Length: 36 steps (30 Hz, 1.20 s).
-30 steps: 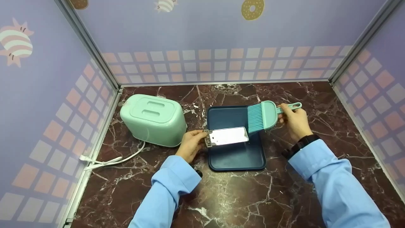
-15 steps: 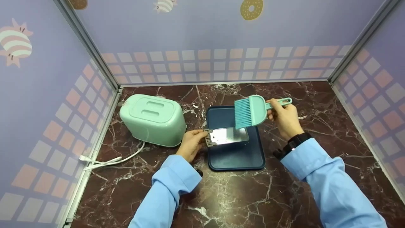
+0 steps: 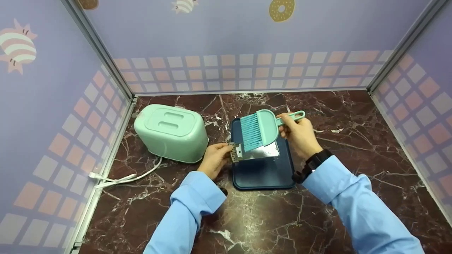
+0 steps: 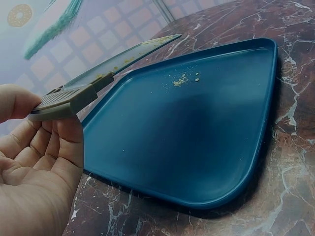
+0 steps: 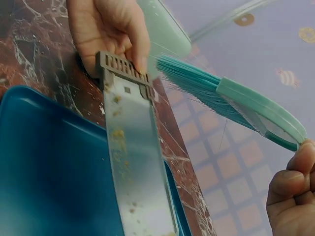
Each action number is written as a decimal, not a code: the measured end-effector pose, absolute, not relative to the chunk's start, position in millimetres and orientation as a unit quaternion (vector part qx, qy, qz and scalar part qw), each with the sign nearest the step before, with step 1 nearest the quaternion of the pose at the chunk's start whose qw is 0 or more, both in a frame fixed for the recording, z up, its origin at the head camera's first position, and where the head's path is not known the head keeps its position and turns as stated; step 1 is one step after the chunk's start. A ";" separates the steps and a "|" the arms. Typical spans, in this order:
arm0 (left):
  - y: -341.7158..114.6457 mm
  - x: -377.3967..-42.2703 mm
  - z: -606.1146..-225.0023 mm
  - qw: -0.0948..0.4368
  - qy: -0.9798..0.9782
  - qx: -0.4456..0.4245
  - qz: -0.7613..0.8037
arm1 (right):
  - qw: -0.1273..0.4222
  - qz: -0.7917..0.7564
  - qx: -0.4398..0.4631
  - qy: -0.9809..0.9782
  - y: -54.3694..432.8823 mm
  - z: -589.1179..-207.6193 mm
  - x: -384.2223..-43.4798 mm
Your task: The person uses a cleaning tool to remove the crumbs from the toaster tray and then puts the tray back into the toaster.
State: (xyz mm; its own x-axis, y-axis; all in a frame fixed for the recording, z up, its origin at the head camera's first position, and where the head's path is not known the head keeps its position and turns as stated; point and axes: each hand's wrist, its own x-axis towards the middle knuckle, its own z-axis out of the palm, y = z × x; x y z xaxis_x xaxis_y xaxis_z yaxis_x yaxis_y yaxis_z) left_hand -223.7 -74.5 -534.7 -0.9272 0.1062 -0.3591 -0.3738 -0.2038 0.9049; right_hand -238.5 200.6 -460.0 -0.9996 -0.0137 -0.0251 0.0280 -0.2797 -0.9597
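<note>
My left hand (image 3: 214,159) pinches the slotted grey-brown end of a toaster crumb tray (image 3: 267,152), a flat metal strip held over a dark blue tray (image 3: 263,178). Yellowish crumbs cling to the metal in the right wrist view, and a small heap of crumbs (image 4: 181,81) lies on the blue tray. By its handle, my right hand (image 3: 300,135) grips a mint-green brush (image 3: 269,127) with teal bristles (image 5: 189,78). In the head view the bristles overlap the crumb tray near its slotted end; in the right wrist view they hang beside it.
A mint-green toaster (image 3: 173,132) stands left of the blue tray, its white cord (image 3: 122,181) trailing to the left wall. Purple patterned panels (image 3: 247,35) enclose the dark marbled tabletop (image 3: 268,222) at the back and both sides.
My right hand has carried the brush leftward, from beyond the crumb tray's far end to above its slotted end. The left hand and crumb tray have stayed nearly still.
</note>
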 end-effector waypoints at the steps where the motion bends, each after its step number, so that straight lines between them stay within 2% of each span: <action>1: -74.4 -223.7 -534.5 0.157 0.612 -0.110 0.768 | 0.016 -0.797 0.005 0.604 198.6 -460.8 -237.8; 15: -74.3 -223.7 -533.4 0.164 0.610 -0.113 0.767 | 0.054 -0.769 -0.013 0.637 182.7 -474.2 -227.4; 26: -74.2 -223.4 -533.5 0.161 0.599 -0.116 0.776 | 0.075 -0.734 -0.021 0.675 189.2 -485.0 -224.1; 36: -76.5 -223.8 -535.5 0.162 0.598 -0.112 0.777 | 0.061 -0.729 -0.014 0.682 208.5 -490.7 -226.2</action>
State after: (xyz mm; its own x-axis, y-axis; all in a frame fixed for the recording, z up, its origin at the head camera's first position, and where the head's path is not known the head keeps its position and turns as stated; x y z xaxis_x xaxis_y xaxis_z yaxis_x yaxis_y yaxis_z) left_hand -223.8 -76.5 -535.5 -0.9226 0.1184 -0.3671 -0.3852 -0.2330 0.8930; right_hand -226.2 208.5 -490.7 -0.9920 -0.1093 -0.0628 0.0699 -0.0625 -0.9956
